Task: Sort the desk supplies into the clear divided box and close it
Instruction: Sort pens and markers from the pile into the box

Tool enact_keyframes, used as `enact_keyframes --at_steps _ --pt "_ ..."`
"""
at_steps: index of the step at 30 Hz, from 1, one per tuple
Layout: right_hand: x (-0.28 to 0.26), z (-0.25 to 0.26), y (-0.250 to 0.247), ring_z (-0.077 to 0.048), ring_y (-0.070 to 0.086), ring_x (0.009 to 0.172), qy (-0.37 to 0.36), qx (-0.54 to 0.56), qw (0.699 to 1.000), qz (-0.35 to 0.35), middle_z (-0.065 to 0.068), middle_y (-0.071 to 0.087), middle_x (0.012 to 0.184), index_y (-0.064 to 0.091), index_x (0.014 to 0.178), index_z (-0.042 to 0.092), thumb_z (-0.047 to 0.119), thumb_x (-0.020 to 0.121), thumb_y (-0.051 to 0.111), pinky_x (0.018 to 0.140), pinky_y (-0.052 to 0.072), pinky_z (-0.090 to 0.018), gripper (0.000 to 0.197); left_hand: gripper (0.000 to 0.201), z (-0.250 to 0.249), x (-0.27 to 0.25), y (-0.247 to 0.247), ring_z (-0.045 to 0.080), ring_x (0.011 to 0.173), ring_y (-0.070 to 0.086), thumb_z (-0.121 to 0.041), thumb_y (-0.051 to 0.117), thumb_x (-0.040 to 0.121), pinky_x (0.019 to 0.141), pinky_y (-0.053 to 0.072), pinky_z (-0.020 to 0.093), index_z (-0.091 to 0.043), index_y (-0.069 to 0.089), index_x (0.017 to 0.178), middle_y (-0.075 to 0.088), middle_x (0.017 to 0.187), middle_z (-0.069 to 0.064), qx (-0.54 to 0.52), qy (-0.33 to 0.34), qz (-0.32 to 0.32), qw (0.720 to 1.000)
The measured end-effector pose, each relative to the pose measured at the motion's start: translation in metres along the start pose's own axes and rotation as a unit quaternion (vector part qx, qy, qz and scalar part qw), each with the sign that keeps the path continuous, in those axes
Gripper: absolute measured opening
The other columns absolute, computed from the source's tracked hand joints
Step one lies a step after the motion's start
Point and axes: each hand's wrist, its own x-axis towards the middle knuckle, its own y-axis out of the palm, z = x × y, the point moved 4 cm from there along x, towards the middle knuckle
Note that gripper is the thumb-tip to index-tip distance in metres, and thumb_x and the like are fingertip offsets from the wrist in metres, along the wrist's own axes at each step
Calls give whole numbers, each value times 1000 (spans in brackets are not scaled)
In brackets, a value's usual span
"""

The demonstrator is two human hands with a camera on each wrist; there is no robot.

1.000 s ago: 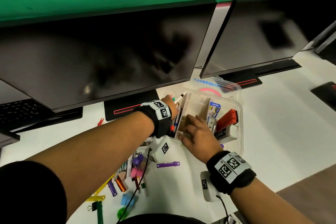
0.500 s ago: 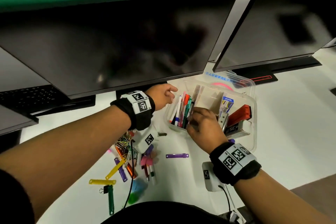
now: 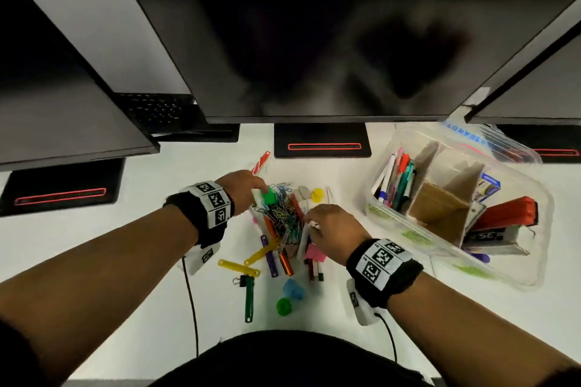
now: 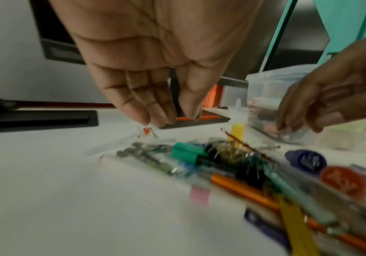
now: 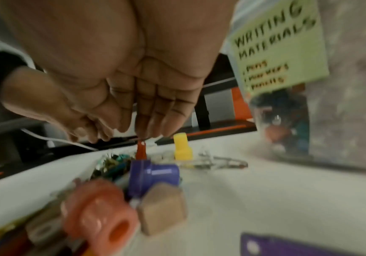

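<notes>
The clear divided box [image 3: 520, 275] stands open at the right, with pens and markers [image 3: 396, 181] in its left compartment and a red stapler [image 3: 511, 212] in the right one. Its cardboard-walled middle compartment [image 3: 440, 207] holds nothing. A heap of paper clips [image 3: 278, 214], pens and clips lies at the desk's centre. My left hand [image 3: 262, 190] [image 4: 173, 119] reaches down onto the heap's far-left edge, fingers straight, tips touching a small clear piece. My right hand [image 3: 311, 223] [image 5: 123, 133] hovers at the heap's right edge, fingers straight, holding nothing.
Three dark monitors [image 3: 314, 41] overhang the back of the white desk. The box lid [image 3: 490, 141] lies behind the box. A green "writing materials" label [image 5: 278, 48] sticks to the box wall. Yellow [image 3: 239, 267] and green [image 3: 249, 295] fasteners and sharpeners [image 3: 294, 287] lie nearer me.
Both hands have left the box and moved left to the heap of supplies. The view has tilted down, so the box now sits at the right.
</notes>
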Motion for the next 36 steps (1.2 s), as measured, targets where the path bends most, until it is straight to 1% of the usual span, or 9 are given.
enact_keyframes --at_steps 4,9,14,21,23,26,31,34,36 --pt "18 -4 15 -26 45 123 24 -20 999 9 -6 52 132 44 137 27 17 91 46 103 39 -31 47 55 24 -6 16 27 133 39 1 46 86 113 30 31 -25 48 134 43 141 7 44 5 3 999" --pt "26 -4 24 -30 46 117 23 -75 997 21 -7 52 132 45 136 23 18 92 42 102 39 -33 44 56 29 -14 34 26 135 30 -3 41 91 111 34 38 -30 38 139 32 146 6 136 39 17 990" --pt "18 -16 20 -30 52 114 56 -45 997 -1 -10 56 128 55 128 15 12 88 47 101 38 -32 41 50 36 -14 41 26 132 32 -12 46 93 107 37 39 -30 39 139 33 142 6 164 47 24 985" --pt "2 -50 15 -28 58 113 129 74 988 -51 -12 58 127 62 119 12 -6 82 50 102 43 -29 43 29 42 -13 47 23 119 41 -26 51 92 95 41 35 -27 53 120 46 126 2 195 50 8 979" --pt "-2 -50 12 -30 59 109 115 77 987 -87 -13 61 121 66 114 10 -7 81 52 101 45 -34 39 28 44 -13 48 23 119 42 -29 51 92 93 40 35 -26 52 119 48 126 1 202 48 15 978" --pt "-6 -40 7 -30 63 92 45 76 987 -131 -12 68 98 72 89 8 -10 75 53 85 52 -34 29 26 45 -14 50 24 116 47 -31 48 93 89 41 36 -23 51 118 51 123 2 228 50 18 972" --pt "-14 -24 11 -16 55 83 -2 30 999 19 -1 68 86 72 76 14 4 73 61 68 40 -12 15 25 46 -16 48 26 111 53 -26 37 98 89 41 36 -19 47 119 54 120 4 229 49 27 972" --pt "-25 -27 17 -17 59 89 0 18 999 44 4 68 88 72 75 20 11 73 60 74 48 -21 15 24 41 -18 44 30 102 57 -17 38 97 88 44 37 -16 45 120 50 120 9 134 35 11 990" --pt "-31 -31 23 -21 58 98 2 3 998 56 1 66 98 70 90 20 10 72 56 80 45 -20 25 32 33 -19 43 31 100 57 -6 41 94 87 46 37 -15 45 123 45 122 10 72 39 -6 997"
